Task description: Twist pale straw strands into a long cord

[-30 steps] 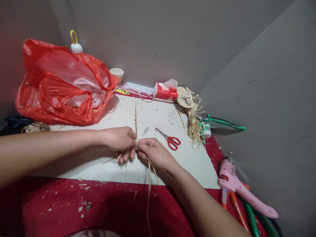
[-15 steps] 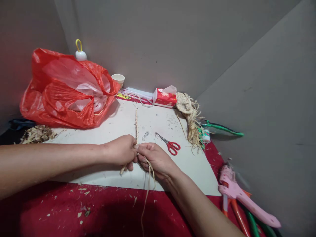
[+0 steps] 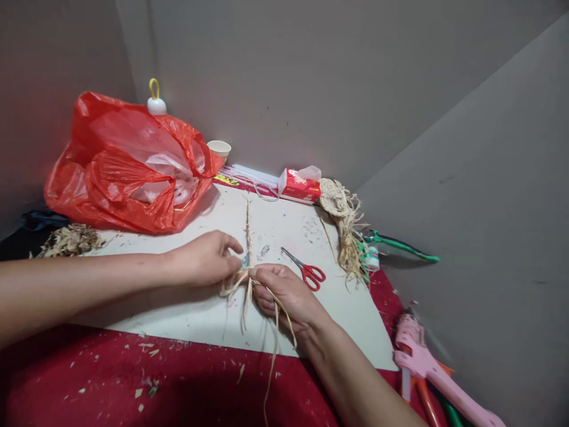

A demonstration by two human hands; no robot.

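Note:
A thin braid of pale straw-like strands (image 3: 249, 228) lies upright in view across the white board (image 3: 178, 320). My right hand (image 3: 287, 293) pinches its lower end between thumb and fingers. Loose strands (image 3: 247, 305) fan out below and to the left of that pinch, and a long one trails past the board's near edge. Just left of the braid is my left hand (image 3: 202, 258), its index finger and thumb apart and close to the strands. Its lower fingers are partly hidden. Red-handled scissors (image 3: 312, 276) rest right of the braid, their blades pointing up and left.
A red plastic bag (image 3: 128, 172) stands at left, with a heap of fibre scraps (image 3: 71, 240) before it. Behind the board are a paper cup (image 3: 219, 149) and a tissue pack (image 3: 300, 185). Along the right lie a straw bundle (image 3: 347, 231), green-handled pliers (image 3: 404, 246) and a pink glue gun (image 3: 427, 362).
My left hand has let go of the braid's end and moved slightly left, its fingers spreading. The strands now fan out below my right hand, which keeps its pinch. The view has shifted slightly.

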